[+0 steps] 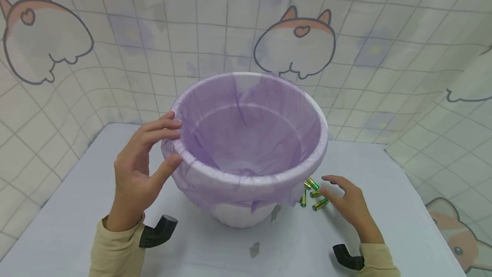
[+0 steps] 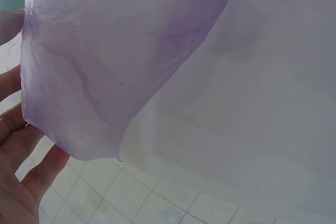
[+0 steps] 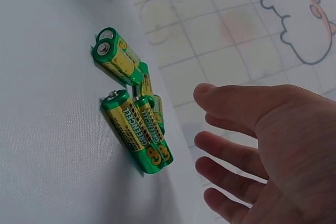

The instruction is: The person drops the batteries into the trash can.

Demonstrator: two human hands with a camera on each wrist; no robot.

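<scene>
A round white bin (image 1: 240,217) lined with a translucent purple bag (image 1: 246,140) stands upright on the table, the bag folded over its rim. My left hand (image 1: 140,170) touches the bag-covered rim at the left with spread fingers and thumb. In the left wrist view those fingertips meet the edge of the purple bag (image 2: 100,77). To the right of the bin lie several green-and-gold batteries (image 1: 320,204), some partly hidden behind the bag. Above and beside them hovers my right hand (image 1: 351,204), thumb and fingers apart with nothing between them. The right wrist view shows the batteries (image 3: 134,135) bunched together.
The white table (image 1: 207,251) has two grey worn patches near the bin's base. Behind and on both sides hangs a tile-patterned sheet (image 1: 215,25) with cartoon animals. Each wrist carries a black mount (image 1: 159,231).
</scene>
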